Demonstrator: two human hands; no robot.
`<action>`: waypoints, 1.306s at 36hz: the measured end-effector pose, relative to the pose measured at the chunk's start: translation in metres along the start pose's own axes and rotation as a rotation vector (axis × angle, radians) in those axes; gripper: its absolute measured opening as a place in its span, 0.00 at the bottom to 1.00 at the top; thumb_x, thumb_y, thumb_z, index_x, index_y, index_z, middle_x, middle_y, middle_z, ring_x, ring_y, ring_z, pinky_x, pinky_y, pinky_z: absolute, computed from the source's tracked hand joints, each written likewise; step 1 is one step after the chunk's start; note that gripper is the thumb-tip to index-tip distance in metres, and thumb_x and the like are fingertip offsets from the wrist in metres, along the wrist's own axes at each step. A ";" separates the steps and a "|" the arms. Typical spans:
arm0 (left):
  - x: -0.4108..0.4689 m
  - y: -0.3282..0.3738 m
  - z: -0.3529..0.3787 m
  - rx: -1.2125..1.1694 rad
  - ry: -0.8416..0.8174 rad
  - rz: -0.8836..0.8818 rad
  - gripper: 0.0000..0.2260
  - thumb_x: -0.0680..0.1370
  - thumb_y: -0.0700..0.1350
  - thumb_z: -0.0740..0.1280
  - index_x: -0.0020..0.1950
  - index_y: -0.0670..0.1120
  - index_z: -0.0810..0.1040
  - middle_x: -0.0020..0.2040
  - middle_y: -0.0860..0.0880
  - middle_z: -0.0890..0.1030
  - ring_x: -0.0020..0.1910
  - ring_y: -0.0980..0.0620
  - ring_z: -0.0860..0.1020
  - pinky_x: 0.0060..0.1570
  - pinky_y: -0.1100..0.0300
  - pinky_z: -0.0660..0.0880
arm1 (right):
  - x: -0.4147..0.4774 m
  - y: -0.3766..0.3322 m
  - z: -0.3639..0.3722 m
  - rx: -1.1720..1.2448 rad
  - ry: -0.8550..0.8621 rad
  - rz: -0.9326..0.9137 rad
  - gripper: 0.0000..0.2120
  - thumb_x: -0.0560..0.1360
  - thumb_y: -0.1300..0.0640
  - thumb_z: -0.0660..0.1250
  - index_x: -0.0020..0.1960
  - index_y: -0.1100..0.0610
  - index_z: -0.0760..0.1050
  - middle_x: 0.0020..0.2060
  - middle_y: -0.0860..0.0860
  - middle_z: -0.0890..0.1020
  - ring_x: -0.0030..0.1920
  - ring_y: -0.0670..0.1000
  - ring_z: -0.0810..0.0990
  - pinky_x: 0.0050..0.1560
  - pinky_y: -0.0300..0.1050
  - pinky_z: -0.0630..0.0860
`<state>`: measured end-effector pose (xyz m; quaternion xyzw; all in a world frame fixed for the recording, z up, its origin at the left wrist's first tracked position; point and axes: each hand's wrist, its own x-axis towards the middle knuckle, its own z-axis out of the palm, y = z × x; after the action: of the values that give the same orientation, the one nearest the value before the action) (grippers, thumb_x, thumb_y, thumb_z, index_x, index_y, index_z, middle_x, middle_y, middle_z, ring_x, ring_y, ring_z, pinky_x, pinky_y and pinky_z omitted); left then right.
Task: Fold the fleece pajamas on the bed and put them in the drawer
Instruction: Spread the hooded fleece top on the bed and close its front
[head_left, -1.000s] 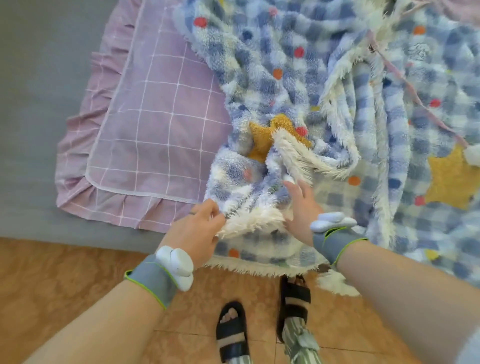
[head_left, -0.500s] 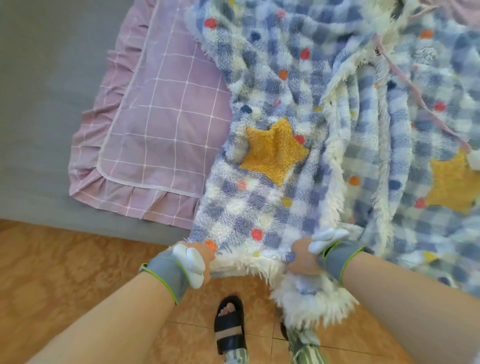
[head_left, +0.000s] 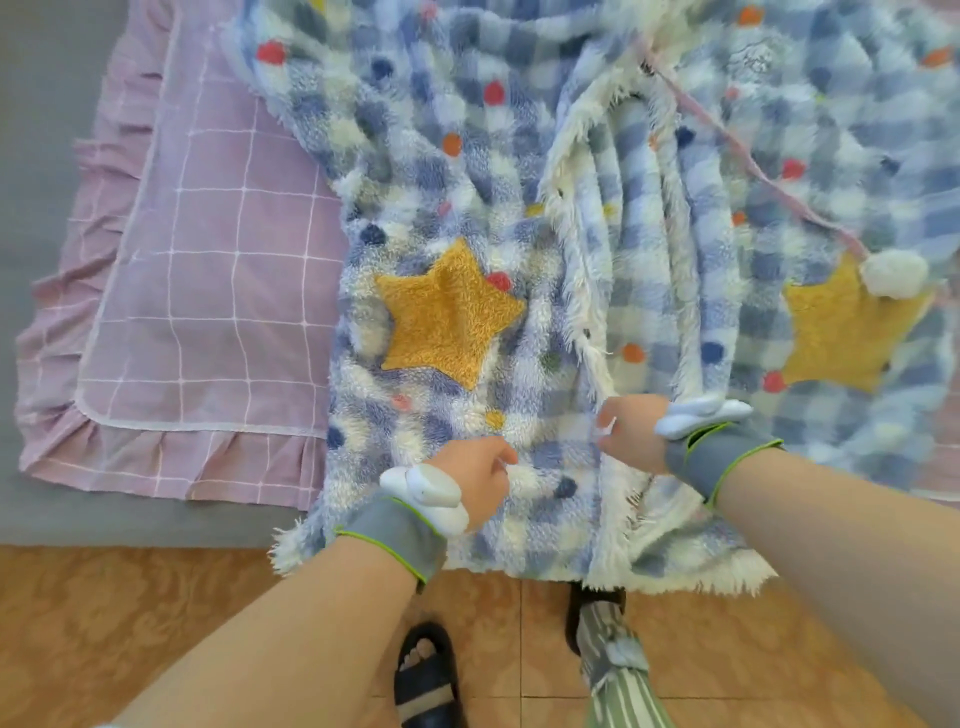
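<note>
At the bed (head_left: 52, 514) edge, left hand (head_left: 475, 480) and right hand (head_left: 631, 434) pinch the pajamas (head_left: 452, 322), fingers curled on fleece. Best to pull both evenly, laying the panel flat.

The bed (head_left: 47, 104) is spread with a plain grey sheet. 1 lilac pillow (head_left: 208, 291), with a white grid and a ruffled border, lies flat on it near the edge. Below the bed, the floor (head_left: 130, 623) is orange-brown tile, mottled, with thin pale grout lines. The light is bright and even.
</note>
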<state>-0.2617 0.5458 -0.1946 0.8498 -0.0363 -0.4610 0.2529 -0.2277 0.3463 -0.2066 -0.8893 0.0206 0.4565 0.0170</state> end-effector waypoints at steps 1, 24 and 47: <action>0.000 0.005 -0.003 -0.054 0.026 0.008 0.14 0.80 0.42 0.55 0.64 0.50 0.72 0.59 0.48 0.79 0.52 0.44 0.79 0.43 0.62 0.72 | 0.003 0.000 -0.003 0.021 0.009 -0.004 0.17 0.77 0.49 0.61 0.64 0.52 0.72 0.62 0.52 0.77 0.63 0.56 0.75 0.65 0.46 0.70; 0.175 0.204 -0.152 -0.045 0.408 -0.029 0.13 0.79 0.40 0.58 0.60 0.48 0.75 0.56 0.50 0.80 0.55 0.47 0.77 0.48 0.62 0.69 | 0.115 0.152 -0.218 0.304 0.291 -0.069 0.12 0.74 0.51 0.63 0.55 0.50 0.78 0.55 0.51 0.82 0.57 0.55 0.79 0.57 0.44 0.73; 0.281 0.163 -0.192 0.064 0.235 0.082 0.26 0.80 0.45 0.59 0.77 0.46 0.54 0.76 0.47 0.58 0.73 0.48 0.61 0.68 0.60 0.59 | 0.206 0.149 -0.234 0.288 0.318 0.200 0.12 0.76 0.54 0.60 0.59 0.52 0.73 0.54 0.54 0.80 0.52 0.59 0.79 0.50 0.44 0.73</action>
<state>0.0806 0.3974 -0.2482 0.9035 -0.0557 -0.3460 0.2466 0.0743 0.1821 -0.2388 -0.9320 0.1763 0.3022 0.0950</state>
